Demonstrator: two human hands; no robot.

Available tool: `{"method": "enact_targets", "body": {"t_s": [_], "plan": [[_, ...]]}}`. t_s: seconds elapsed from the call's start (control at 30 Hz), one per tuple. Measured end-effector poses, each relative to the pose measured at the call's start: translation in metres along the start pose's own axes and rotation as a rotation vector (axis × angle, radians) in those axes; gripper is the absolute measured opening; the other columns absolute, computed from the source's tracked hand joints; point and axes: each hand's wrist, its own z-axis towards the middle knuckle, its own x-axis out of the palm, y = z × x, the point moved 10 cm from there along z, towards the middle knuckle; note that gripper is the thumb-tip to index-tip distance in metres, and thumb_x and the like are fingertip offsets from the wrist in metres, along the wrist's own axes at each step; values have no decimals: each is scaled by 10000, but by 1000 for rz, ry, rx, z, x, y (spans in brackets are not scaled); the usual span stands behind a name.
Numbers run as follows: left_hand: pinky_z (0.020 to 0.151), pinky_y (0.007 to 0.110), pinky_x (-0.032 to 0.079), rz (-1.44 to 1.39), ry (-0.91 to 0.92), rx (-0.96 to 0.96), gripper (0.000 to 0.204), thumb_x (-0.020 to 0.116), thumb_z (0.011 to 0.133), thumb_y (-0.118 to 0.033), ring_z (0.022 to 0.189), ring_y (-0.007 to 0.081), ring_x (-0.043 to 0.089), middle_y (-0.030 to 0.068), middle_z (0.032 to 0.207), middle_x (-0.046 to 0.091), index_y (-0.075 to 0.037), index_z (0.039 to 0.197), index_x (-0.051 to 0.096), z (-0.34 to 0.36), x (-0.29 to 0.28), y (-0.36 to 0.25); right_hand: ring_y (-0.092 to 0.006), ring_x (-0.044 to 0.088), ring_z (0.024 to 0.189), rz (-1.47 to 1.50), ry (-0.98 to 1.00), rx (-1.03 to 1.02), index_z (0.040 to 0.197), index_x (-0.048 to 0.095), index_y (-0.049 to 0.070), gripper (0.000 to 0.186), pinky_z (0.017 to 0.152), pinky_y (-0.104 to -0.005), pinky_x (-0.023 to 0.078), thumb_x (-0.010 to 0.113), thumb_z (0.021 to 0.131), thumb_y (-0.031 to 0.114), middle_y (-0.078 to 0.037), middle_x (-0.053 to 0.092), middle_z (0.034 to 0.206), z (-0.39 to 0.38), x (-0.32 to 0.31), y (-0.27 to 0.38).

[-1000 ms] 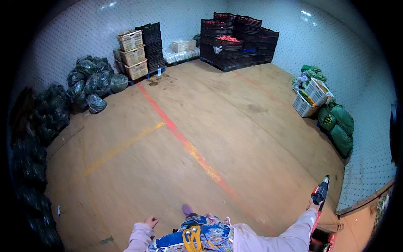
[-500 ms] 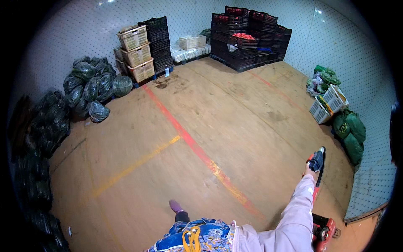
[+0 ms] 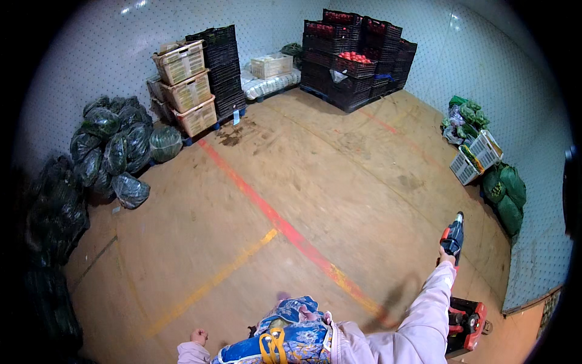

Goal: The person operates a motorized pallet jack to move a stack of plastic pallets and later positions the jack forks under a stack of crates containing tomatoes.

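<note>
At one o'clock, a black crate holds red fruits. At four, my right hand clamps a handle; at seven, my left hand curls fingers together.

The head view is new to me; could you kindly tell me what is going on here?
The person's right hand grips the black and red control handle of what looks like a red pallet truck, at their right side. The left hand is curled, with nothing visible in it. Stacked black crates stand at the back, dark bags lie at left, green sacks at right.
</note>
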Motion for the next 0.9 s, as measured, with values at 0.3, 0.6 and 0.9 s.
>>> {"method": "enact_targets", "body": {"t_s": [0.3,0.6,0.9], "plan": [[465,274,420,263,228,-200,81,569,736,-62,517,122,506,32,585,543,-38,665,539,152,-26,-30,-300,620,779,-94,8,-5,898,629,-16,541,708,-398,455,748,626,436,-170,642,812,-112,124,-3],[468,263,417,160,315,148,88,598,753,-95,519,106,500,31,602,554,-35,700,561,343,-23,-145,-239,583,546,-68,-129,-18,1114,525,-15,667,500,-353,461,794,609,328,-175,605,764,-162,159,-8],[506,284,456,245,399,161,143,641,745,-153,595,137,577,68,668,612,-13,770,627,487,-133,-149,-195,503,432,92,82,-36,823,560,-14,428,401,-356,379,789,630,293,-69,549,573,-345,256,99]]}}
